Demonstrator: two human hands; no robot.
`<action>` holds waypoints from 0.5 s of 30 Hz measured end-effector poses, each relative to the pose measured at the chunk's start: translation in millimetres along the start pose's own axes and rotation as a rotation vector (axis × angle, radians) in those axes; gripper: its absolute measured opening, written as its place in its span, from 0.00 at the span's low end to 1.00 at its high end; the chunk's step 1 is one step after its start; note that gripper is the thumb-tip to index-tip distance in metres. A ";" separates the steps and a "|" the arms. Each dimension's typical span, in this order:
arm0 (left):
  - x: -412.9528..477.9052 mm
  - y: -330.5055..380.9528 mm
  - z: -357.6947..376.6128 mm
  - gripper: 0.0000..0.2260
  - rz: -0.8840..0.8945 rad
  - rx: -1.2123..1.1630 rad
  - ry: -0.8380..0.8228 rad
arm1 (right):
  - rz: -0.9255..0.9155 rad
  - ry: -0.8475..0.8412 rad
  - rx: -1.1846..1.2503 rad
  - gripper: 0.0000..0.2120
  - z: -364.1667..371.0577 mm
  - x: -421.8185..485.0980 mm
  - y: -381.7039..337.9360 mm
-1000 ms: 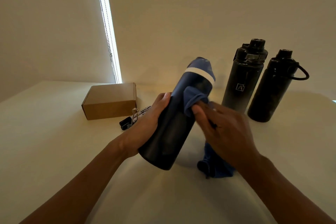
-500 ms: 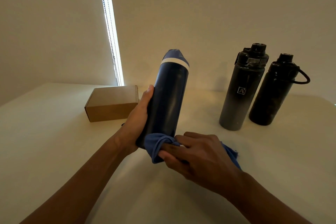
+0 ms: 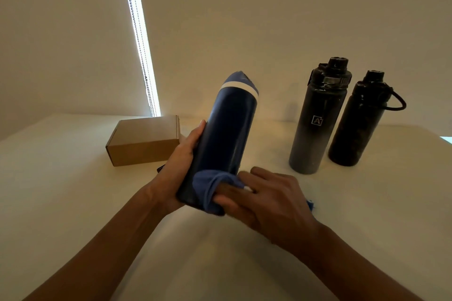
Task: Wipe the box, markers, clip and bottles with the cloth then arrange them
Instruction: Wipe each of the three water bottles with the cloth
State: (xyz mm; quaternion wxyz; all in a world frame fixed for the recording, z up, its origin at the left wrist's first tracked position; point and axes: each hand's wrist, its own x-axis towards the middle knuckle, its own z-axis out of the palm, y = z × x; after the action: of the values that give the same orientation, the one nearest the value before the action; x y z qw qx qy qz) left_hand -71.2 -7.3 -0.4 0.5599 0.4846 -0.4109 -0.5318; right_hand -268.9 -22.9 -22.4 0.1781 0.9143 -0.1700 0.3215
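My left hand (image 3: pixel 179 166) grips a dark navy bottle (image 3: pixel 225 134) with a white band and blue cap, held nearly upright above the table. My right hand (image 3: pixel 266 198) holds a blue cloth (image 3: pixel 208 184) against the bottle's lower end. Behind them at the left lies a brown cardboard box (image 3: pixel 144 140). A small dark tip of the markers (image 3: pixel 160 168) shows beside my left wrist; the clip is hidden. Two black bottles (image 3: pixel 315 120) (image 3: pixel 359 122) stand upright at the right.
A white table (image 3: pixel 61 190) spreads under everything, with a plain wall behind. A bright window strip with a bead chain (image 3: pixel 140 36) runs down at the back left.
The navy bottle went from leaning right to nearly upright. My right hand slid the cloth from the upper body down to the bottle's base.
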 end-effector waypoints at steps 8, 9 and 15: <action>-6.7 1.1 11.5 0.26 -0.087 0.244 -0.167 | 0.401 0.159 -0.036 0.24 -15.3 -8.2 43.2; -8.3 2.1 14.9 0.26 -0.093 0.283 -0.179 | 0.443 0.173 -0.043 0.26 -17.8 -8.9 48.6; -12.4 2.7 28.1 0.15 -0.090 0.371 -0.172 | 0.571 0.254 0.030 0.20 -24.5 -8.6 62.2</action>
State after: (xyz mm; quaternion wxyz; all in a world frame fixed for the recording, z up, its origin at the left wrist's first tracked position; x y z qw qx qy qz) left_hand -99.3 1.9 8.4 0.3993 0.5501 -0.5263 -0.5109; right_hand -314.6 -65.3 3.4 0.0867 0.7845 -0.3917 0.4729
